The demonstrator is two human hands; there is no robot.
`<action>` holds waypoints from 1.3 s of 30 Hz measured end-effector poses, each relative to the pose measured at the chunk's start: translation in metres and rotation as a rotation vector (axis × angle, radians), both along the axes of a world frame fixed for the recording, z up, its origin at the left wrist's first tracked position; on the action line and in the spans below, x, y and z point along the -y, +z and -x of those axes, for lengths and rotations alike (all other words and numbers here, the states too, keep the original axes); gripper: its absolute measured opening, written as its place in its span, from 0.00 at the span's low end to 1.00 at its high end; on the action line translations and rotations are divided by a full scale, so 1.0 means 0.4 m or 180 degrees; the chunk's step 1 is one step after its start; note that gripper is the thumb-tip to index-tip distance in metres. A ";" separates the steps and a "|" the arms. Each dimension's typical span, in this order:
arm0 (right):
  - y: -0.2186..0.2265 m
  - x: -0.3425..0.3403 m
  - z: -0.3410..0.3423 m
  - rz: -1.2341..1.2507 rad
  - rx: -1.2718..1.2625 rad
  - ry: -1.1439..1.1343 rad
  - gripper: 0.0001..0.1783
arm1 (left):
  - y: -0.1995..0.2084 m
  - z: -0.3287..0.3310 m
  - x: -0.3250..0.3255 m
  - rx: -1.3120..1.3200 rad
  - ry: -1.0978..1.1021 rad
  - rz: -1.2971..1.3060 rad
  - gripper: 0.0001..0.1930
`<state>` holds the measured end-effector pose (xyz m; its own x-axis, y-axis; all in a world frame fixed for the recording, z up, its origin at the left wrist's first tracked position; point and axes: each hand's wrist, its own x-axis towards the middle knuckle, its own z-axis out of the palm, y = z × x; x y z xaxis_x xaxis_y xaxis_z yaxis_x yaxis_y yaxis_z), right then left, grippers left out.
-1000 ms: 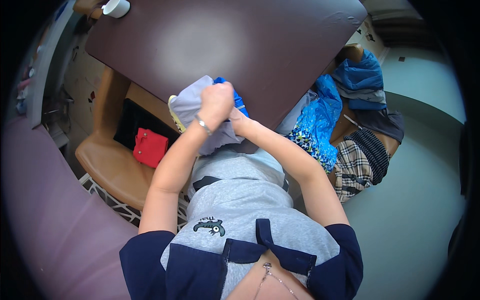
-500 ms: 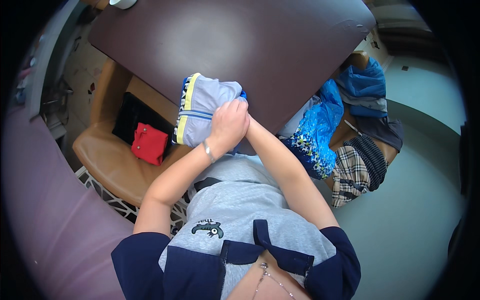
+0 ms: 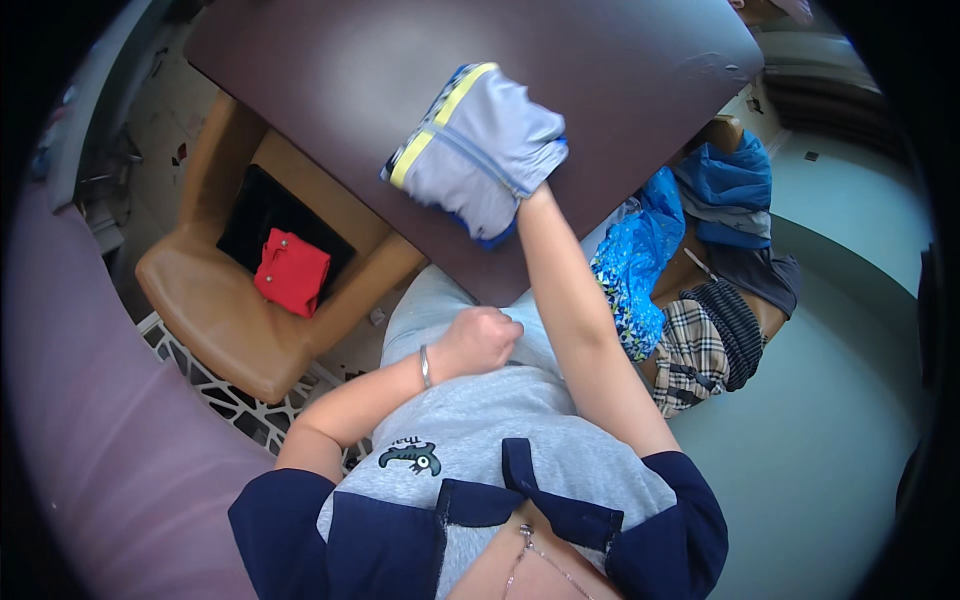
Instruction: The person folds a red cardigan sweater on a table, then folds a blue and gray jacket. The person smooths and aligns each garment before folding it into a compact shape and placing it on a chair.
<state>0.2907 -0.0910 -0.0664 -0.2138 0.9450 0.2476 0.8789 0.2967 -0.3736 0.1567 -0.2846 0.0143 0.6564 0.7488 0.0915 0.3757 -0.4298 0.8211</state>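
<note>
My left hand is a loose fist in front of my belly, apart from the garment, with nothing showing in its fingers. My right forearm reaches over the near corner of the dark brown table and ends at a bunched grey garment. That garment has a yellow stripe, a dark band along one end, a grey-blue stripe and blue trim. Its cloth covers my right hand from the wrist on, so the fingers are hidden. It is just above or on the tabletop; I cannot tell which.
On the left, a tan chair bears a black cushion and a folded red garment. To the right, clothes lie heaped on another seat: a bright blue patterned garment, plaid clothing, a dark striped piece and blue cloth.
My left hand has come off the garment and back toward my belly. My right arm has stretched forward over the table, and the grey garment has moved away and right with it.
</note>
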 end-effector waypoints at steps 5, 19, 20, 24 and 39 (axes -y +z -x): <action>0.100 -0.052 -0.070 0.0086 0.0467 -0.0308 0.17 | 0.009 -0.016 -0.148 -0.0123 0.1238 -0.0226 0.07; 0.198 0.030 -0.039 0.0222 0.0662 -0.0644 0.17 | -0.047 -0.139 -0.183 -0.0287 0.0582 -0.0164 0.06; 0.100 0.048 -0.062 0.0340 0.0047 -0.0693 0.16 | -0.056 -0.151 -0.186 -0.0256 0.0528 -0.0150 0.06; -0.059 0.145 -0.127 0.0376 -0.1412 -0.0385 0.17 | -0.078 -0.168 -0.199 -0.0222 0.0752 -0.0105 0.07; 0.023 0.208 -0.122 0.0084 -0.0651 0.1741 0.21 | -0.010 -0.151 -0.242 -0.0513 -0.0937 0.0568 0.08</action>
